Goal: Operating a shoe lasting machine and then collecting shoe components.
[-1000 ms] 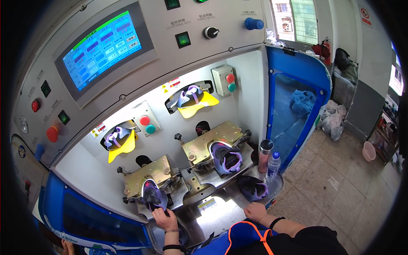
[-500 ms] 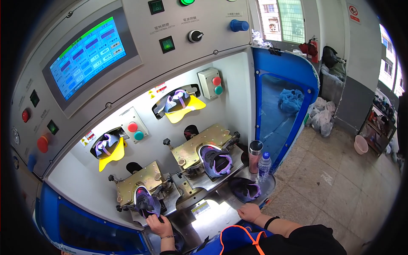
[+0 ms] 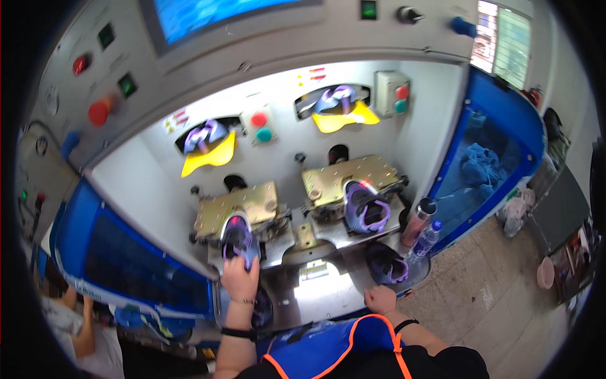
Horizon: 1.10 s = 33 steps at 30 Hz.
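My left hand (image 3: 239, 278) grips the toe of a purple and black shoe upper (image 3: 238, 238) that sits in the left brass-coloured clamp (image 3: 237, 208) of the machine. A second purple upper (image 3: 365, 207) is mounted in the right clamp (image 3: 346, 177). A third loose upper (image 3: 386, 264) lies on the metal shelf (image 3: 328, 290) just above my right hand (image 3: 380, 299). My right hand rests as a closed fist on the shelf's front edge and holds nothing.
Two more uppers sit on yellow holders (image 3: 208, 158) (image 3: 344, 117) in the back wall recesses. A metal flask (image 3: 416, 221) and a plastic bottle (image 3: 426, 240) stand at the right. Blue side guards (image 3: 499, 145) flank the bay. Another person's arm (image 3: 79, 328) is at lower left.
The view has moved closer to the machine. My left hand stays on the shoe in the left clamp; my right hand stays at the shelf edge.
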Tool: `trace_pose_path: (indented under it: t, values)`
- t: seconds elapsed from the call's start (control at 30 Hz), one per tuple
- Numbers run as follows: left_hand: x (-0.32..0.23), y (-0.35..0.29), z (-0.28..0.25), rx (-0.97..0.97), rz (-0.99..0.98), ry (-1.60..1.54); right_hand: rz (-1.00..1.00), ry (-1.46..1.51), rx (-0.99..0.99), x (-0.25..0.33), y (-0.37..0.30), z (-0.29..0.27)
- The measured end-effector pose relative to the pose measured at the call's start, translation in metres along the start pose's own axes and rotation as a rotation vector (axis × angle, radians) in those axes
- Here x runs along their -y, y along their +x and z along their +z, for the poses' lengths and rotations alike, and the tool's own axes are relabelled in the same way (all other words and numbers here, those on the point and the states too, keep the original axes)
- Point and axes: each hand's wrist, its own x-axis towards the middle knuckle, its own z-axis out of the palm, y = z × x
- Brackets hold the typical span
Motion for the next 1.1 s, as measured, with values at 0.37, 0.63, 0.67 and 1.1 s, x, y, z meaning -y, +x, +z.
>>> trace_pose_path:
  t: [0.37,0.63,0.67,1.1]
  values:
    - [0.008,0.033,-0.029,0.173,-0.014,0.192,-0.031,-0.072,-0.013,0.009,0.000,-0.007]
    - [0.022,0.056,-0.218,-0.288,-0.421,-0.607,-0.028,-0.109,-0.001,0.006,0.003,-0.003]
    - [0.019,0.030,-0.221,-0.203,-0.328,-0.453,-0.053,-0.062,-0.021,0.007,0.006,-0.004]
    - [0.079,-0.155,-0.011,0.387,0.039,0.114,-0.734,0.389,-0.102,0.171,0.160,-0.110]
